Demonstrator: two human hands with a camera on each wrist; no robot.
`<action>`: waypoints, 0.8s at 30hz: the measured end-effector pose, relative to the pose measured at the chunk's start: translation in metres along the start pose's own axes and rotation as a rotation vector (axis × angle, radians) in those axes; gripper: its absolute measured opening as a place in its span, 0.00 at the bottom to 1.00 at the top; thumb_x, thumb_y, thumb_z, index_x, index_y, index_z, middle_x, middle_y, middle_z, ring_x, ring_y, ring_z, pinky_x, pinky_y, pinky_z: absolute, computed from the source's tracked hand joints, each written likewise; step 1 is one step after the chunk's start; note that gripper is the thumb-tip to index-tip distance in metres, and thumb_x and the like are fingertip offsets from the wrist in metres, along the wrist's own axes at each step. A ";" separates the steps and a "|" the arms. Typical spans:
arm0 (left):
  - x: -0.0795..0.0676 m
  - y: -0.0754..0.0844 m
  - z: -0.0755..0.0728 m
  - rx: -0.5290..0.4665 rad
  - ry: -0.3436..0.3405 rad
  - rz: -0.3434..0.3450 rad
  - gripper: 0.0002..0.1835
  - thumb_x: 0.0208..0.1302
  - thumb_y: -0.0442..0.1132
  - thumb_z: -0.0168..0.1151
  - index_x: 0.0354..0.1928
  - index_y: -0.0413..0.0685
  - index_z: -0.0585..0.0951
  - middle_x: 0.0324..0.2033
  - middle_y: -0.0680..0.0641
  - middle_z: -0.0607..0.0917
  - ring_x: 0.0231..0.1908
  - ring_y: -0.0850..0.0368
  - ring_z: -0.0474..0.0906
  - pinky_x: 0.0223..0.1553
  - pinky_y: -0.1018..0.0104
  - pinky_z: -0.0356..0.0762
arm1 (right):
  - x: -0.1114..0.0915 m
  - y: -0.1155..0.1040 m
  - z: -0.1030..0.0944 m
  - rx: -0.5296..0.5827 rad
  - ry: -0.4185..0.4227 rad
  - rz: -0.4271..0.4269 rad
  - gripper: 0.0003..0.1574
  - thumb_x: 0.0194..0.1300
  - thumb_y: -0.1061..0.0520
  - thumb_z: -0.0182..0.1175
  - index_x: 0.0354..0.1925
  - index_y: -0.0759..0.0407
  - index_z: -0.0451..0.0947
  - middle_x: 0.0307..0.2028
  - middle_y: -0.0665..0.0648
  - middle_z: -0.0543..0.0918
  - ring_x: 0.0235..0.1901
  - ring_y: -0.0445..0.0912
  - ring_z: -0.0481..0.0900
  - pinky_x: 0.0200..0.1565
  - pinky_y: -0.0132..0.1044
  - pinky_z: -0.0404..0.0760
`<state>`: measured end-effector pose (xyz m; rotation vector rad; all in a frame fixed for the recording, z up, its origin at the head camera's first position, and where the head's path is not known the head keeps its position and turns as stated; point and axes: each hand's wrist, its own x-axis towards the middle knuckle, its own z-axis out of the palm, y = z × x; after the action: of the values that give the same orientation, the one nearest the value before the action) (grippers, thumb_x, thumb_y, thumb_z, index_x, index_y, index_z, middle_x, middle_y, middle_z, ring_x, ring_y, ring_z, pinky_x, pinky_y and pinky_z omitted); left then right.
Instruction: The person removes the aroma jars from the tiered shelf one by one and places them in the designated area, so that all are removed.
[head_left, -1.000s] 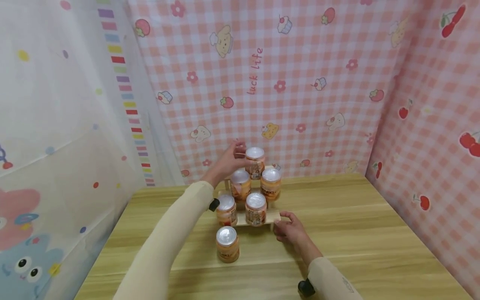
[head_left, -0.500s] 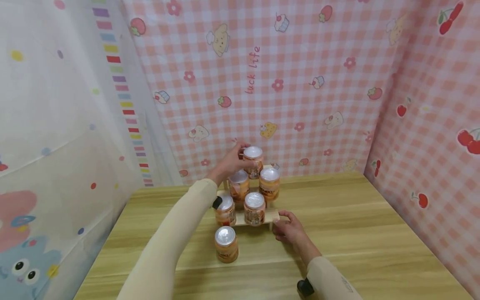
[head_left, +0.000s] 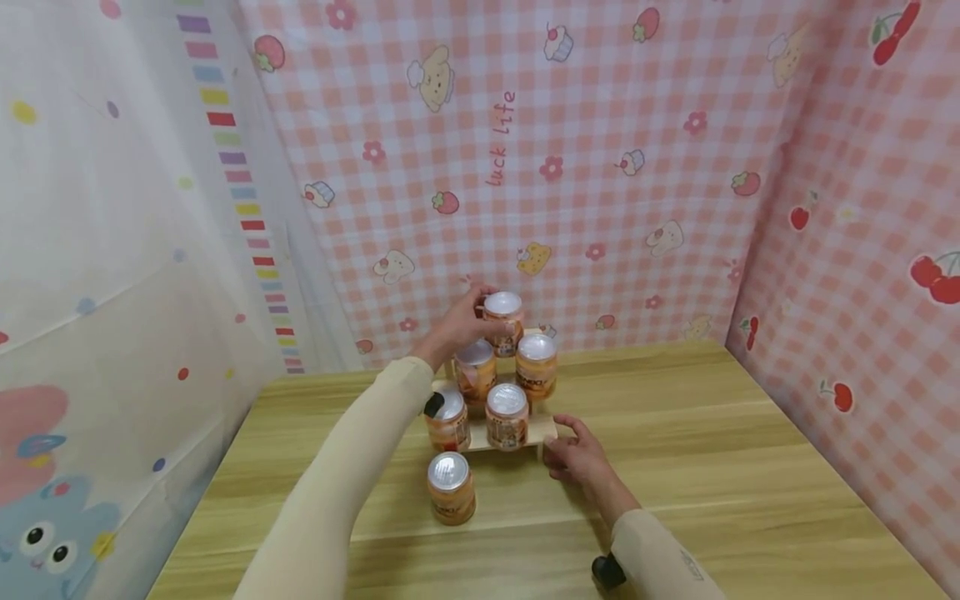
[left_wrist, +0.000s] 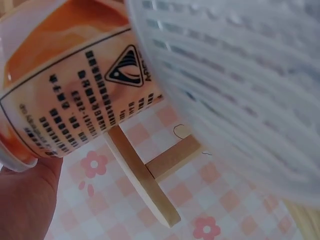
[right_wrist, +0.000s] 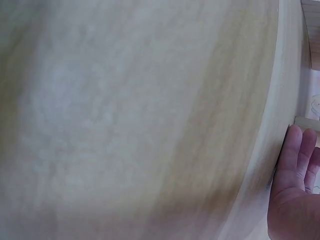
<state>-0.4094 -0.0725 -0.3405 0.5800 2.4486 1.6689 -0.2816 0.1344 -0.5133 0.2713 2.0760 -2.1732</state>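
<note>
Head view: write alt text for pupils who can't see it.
A person's left grip holds the topmost can at a stepped wooden rack, while the right grip touches its right end. Four more cans stand on its lower steps; another stands on the table in front.

"luck life" in red script runs up the wall cloth [head_left: 525, 208]. L wrist view: can [left_wrist: 75, 90] has boxed small print, mostly too blurry to read, w/ a black triangle sign [left_wrist: 125, 70]. R sleeve [head_left: 660, 554] logo illegible.
</note>
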 end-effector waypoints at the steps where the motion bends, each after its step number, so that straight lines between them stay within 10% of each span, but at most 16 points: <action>1: 0.000 0.000 -0.001 -0.004 0.005 0.006 0.34 0.55 0.37 0.76 0.62 0.49 0.70 0.52 0.44 0.78 0.53 0.49 0.74 0.57 0.55 0.73 | 0.000 0.000 0.001 -0.001 0.000 -0.001 0.30 0.70 0.63 0.59 0.67 0.60 0.63 0.37 0.57 0.80 0.30 0.45 0.81 0.32 0.42 0.82; 24: -0.040 0.036 -0.060 -0.001 0.181 0.096 0.38 0.55 0.43 0.76 0.66 0.49 0.69 0.58 0.46 0.76 0.56 0.48 0.72 0.55 0.51 0.74 | 0.000 -0.001 0.005 -0.006 0.025 -0.027 0.29 0.70 0.65 0.58 0.66 0.61 0.63 0.43 0.60 0.78 0.31 0.46 0.81 0.30 0.42 0.82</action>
<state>-0.3826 -0.1279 -0.2890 0.5787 2.5811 1.8350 -0.2818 0.1291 -0.5118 0.2736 2.1112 -2.1893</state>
